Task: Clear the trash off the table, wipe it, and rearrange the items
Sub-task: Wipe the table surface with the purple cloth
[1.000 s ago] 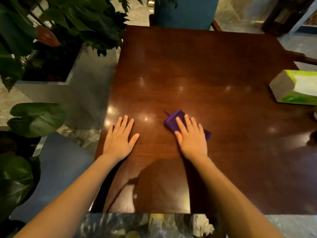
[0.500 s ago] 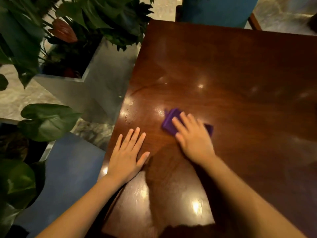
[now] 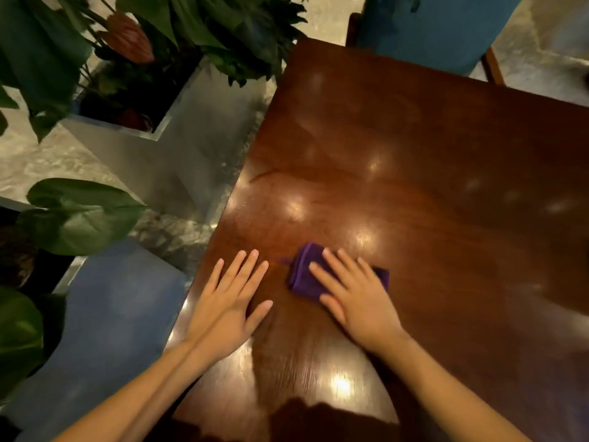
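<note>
My right hand (image 3: 353, 298) lies flat, palm down, on the folded purple cloth (image 3: 304, 277), fingers spread and straight, pressing it against the dark wooden counter (image 3: 414, 173) rather than gripping it; the cloth sticks out past my fingertips on the left and shows a corner beyond my little finger on the right. My left hand (image 3: 228, 303) is released and holds nothing, resting flat on the counter just beside the cloth, near the counter's left edge, fingers fanned and thumb out toward the cloth. Both forearms reach in from the bottom of the view, angled toward each other. Half a second ago the cloth sat a little farther from me and from my left hand; now it is drawn back closer. My left hand is planted in the same spot. A planter (image 3: 153, 129) of green leaves stands on the floor left of the counter, and a blue chair (image 3: 436, 30) stands at the far side.
</note>
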### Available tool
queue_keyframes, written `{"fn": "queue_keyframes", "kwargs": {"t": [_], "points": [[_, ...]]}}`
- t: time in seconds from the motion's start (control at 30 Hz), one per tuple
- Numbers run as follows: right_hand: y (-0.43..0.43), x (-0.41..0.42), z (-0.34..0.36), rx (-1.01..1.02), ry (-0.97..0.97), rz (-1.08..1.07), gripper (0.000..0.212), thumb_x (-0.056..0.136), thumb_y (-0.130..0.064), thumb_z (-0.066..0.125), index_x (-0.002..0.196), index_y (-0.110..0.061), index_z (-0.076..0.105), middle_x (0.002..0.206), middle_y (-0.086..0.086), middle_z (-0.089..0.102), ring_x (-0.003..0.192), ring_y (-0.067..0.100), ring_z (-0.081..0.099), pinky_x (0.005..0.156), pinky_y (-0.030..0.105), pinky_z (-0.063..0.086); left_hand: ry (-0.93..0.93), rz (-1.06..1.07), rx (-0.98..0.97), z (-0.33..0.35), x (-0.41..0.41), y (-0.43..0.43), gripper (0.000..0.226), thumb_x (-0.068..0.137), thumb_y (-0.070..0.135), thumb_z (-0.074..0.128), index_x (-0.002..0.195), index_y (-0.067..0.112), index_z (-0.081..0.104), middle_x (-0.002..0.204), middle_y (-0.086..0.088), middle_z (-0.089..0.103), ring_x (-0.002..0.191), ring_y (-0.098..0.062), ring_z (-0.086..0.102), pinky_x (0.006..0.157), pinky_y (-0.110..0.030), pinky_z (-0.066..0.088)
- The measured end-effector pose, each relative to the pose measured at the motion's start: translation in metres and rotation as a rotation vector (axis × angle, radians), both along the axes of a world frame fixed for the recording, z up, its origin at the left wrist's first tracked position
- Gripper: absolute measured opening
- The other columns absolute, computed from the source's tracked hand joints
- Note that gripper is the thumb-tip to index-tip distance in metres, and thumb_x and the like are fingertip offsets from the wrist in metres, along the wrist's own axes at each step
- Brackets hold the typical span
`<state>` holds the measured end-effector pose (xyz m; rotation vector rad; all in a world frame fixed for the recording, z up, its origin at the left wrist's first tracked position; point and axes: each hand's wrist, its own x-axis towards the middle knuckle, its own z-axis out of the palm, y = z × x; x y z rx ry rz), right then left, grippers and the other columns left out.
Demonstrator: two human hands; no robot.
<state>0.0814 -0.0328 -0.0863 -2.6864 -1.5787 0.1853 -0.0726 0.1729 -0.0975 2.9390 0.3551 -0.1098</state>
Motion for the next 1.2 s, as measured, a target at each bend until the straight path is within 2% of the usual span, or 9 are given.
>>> {"fn": "queue_keyframes", "kwargs": {"t": [0.13,0.27,0.33,0.47,0.6,0.73,0.9,1.1,1.2], "points": [[0.052,0.096,0.0,-0.016,-0.006,-0.155,0.054,0.092,-0.045,0.03,0.142,-0.027,0.039,0.149,0.009,0.041,0.135,0.033,0.042,0.106,0.049,0.035,0.013,0.028,0.0,0.0,0.002,0.0,0.063,0.093,0.057,0.029,0.147,0.024,0.023,0.156,0.001,0.018,0.146,-0.013,0.007,0.117,-0.038,0.006],[0.119,0.16,0.002,0.009,0.038,-0.406,0.052,0.099,-0.041,0.027,0.149,-0.028,0.02,0.159,0.007,0.017,0.146,0.029,0.015,0.116,0.047,0.015,0.028,0.018,0.025,0.002,0.003,-0.001,0.063,0.094,0.058,0.025,0.146,0.023,0.026,0.156,0.0,0.02,0.145,-0.015,0.01,0.115,-0.04,0.011],[0.16,0.153,0.0,0.03,0.042,-0.433,0.053,0.099,-0.04,0.027,0.15,-0.028,0.017,0.16,0.007,0.013,0.146,0.029,0.012,0.117,0.047,0.012,0.023,0.023,0.025,0.001,0.003,-0.001,0.062,0.094,0.058,0.026,0.146,0.024,0.028,0.156,0.001,0.021,0.145,-0.015,0.012,0.115,-0.041,0.012],[0.211,0.093,-0.004,0.041,0.045,-0.139,0.053,0.098,-0.039,0.029,0.149,-0.026,0.021,0.159,0.007,0.017,0.145,0.03,0.017,0.115,0.047,0.015,0.04,0.024,0.04,0.003,0.004,0.0,0.062,0.094,0.057,0.025,0.145,0.023,0.03,0.155,0.0,0.024,0.145,-0.016,0.014,0.114,-0.042,0.015],[0.189,0.062,-0.002,0.05,0.033,0.232,0.057,0.093,-0.043,0.017,0.146,-0.027,0.031,0.155,0.007,0.03,0.142,0.03,0.028,0.114,0.046,0.023,0.049,0.024,0.039,0.004,0.003,-0.001,0.062,0.094,0.057,0.027,0.145,0.022,0.032,0.155,-0.001,0.026,0.145,-0.016,0.014,0.115,-0.041,0.014],[0.171,0.073,-0.002,0.004,0.058,0.417,0.054,0.094,-0.046,0.023,0.144,-0.03,0.034,0.153,0.004,0.033,0.141,0.027,0.031,0.114,0.043,0.023,0.058,0.04,0.033,0.006,0.003,-0.001,0.062,0.094,0.058,0.025,0.145,0.023,0.031,0.155,0.0,0.027,0.145,-0.016,0.014,0.114,-0.041,0.014],[0.161,0.13,-0.003,0.047,0.04,0.013,0.058,0.089,-0.048,0.024,0.139,-0.026,0.046,0.146,0.008,0.046,0.132,0.032,0.045,0.105,0.048,0.036,0.066,0.034,0.068,0.004,0.004,-0.001,0.064,0.094,0.059,0.024,0.146,0.022,0.029,0.155,0.0,0.025,0.145,-0.016,0.013,0.114,-0.04,0.013],[0.062,0.169,-0.004,0.089,-0.03,-0.556,0.052,0.099,-0.041,0.029,0.148,-0.023,0.029,0.156,0.011,0.027,0.142,0.033,0.026,0.114,0.049,0.022,0.067,0.029,0.052,0.004,0.003,-0.002,0.064,0.095,0.057,0.023,0.147,0.021,0.026,0.156,-0.001,0.023,0.145,-0.016,0.011,0.115,-0.041,0.013],[0.063,0.168,-0.001,0.06,0.008,-0.739,0.053,0.1,-0.039,0.026,0.15,-0.023,0.02,0.159,0.009,0.017,0.145,0.031,0.016,0.116,0.048,0.015,0.04,0.024,0.041,0.004,0.004,-0.003,0.063,0.095,0.057,0.023,0.147,0.022,0.025,0.156,-0.001,0.023,0.145,-0.016,0.011,0.115,-0.04,0.012]]}}
